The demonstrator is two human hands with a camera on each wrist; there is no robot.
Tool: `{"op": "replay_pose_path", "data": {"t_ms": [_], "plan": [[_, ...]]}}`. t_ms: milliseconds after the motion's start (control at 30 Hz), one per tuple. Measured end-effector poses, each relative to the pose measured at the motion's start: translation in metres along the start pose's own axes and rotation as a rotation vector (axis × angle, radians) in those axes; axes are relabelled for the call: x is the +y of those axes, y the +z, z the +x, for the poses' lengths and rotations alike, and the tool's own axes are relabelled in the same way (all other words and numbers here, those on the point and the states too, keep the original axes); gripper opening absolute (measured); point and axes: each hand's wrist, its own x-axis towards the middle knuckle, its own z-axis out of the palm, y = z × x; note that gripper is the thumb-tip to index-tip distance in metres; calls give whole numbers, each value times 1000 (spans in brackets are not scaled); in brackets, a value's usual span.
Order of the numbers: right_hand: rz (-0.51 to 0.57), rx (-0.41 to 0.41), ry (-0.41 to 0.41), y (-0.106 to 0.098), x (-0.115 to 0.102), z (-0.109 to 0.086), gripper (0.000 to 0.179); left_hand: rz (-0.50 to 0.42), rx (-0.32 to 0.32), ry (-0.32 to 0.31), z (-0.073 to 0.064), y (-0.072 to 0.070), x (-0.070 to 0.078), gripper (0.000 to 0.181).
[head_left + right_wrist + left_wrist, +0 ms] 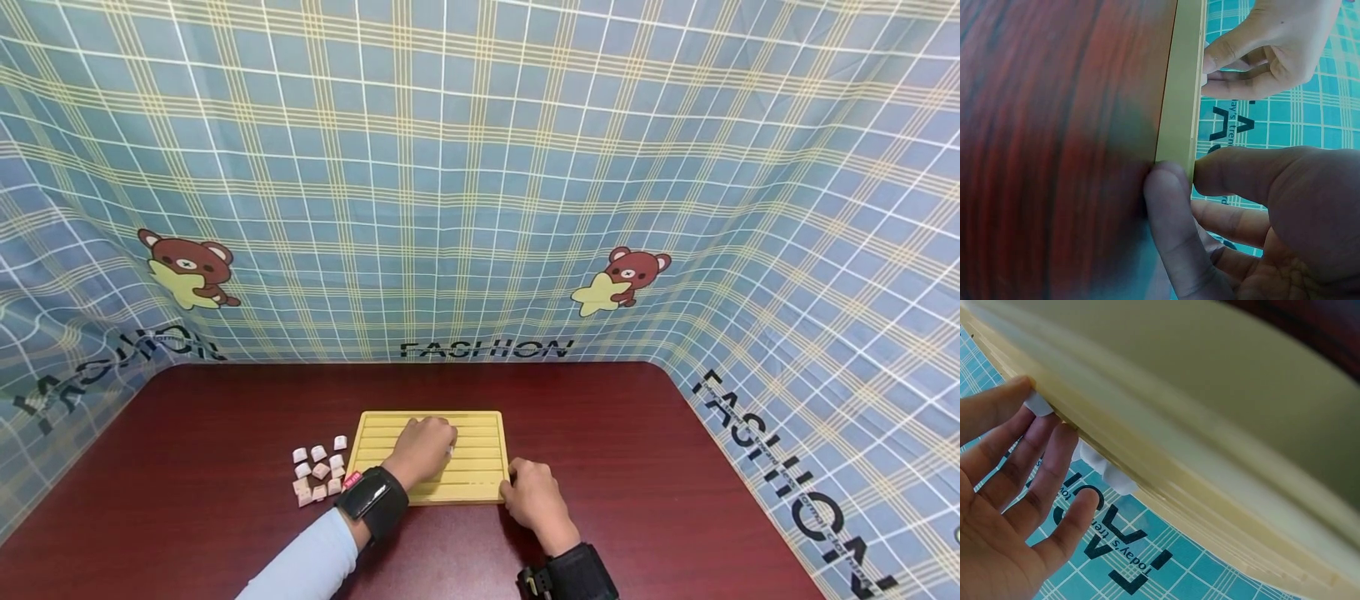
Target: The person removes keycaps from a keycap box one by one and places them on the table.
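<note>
A yellow ridged tray [472, 477] lies flat on the table. My left hand [423, 450] is over its middle, the thumb and fingertips pinching a small white keycap [1039, 404] close to the tray's surface. More white keycaps [1119, 481] show past those fingers in the left wrist view, overlapping the tray's edge. At the tray's near right corner, my right hand [538, 500] grips the rim between thumb and index finger [1169, 187]. In the right wrist view the tray's side [1179, 112] runs up from that grip toward the left hand.
Left of the tray, several loose white keycaps [300, 455] and beige keycaps [303, 492] lie grouped on the dark red table [637, 467]. A plaid cloth [450, 208] with bear prints and lettering hangs around the table's back and sides.
</note>
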Motion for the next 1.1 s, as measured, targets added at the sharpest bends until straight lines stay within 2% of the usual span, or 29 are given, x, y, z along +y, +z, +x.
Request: {"op": "replay_pose_path", "data": {"t_ms": [233,467,700,933,1100], "plan": [[12,-17,-3,2,-2,0,26,1,9,-3,-4,-2,-2,21],[5,0,-50,1,-5,-3,20,9,25,-6,-7,-6,-2,17],[-12,10,-49,0,-5,-1,17,13,35,-8,-10,-10,-6,19],[-10,10,-40,0,-2,-2,17,20,62,-6,-19,-18,-12,10],[-5,3,-46,0,-1,-2,18,4,103,-37,-30,-28,-22,8]]}}
